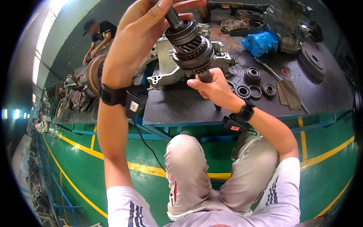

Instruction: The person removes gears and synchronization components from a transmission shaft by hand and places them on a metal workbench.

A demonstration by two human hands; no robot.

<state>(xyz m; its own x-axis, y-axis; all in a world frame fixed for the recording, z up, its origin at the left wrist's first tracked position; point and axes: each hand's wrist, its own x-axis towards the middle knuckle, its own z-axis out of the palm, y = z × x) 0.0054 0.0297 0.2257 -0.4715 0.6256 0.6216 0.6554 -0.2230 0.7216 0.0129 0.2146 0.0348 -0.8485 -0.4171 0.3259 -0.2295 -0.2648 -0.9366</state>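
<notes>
1. Raised closest to the camera, the left hand (141, 36) has its grip closed on the upper end of a gear shaft (189, 47).
2. Its long axis runs steeply, tilted, top toward upper left.
3. Below, the right hand (213, 89) has its grip wrapped around the splined lower end, above the desk (181, 108).

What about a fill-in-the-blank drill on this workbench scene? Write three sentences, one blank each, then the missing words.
1. The left hand and the right hand hold opposite ends of a geared ____ above the bench.
2. The housing lying at the back of the bench is coloured ____.
3. Loose gears lie on the bench to the ____ of the right hand.

Missing words: shaft; blue; right
</notes>
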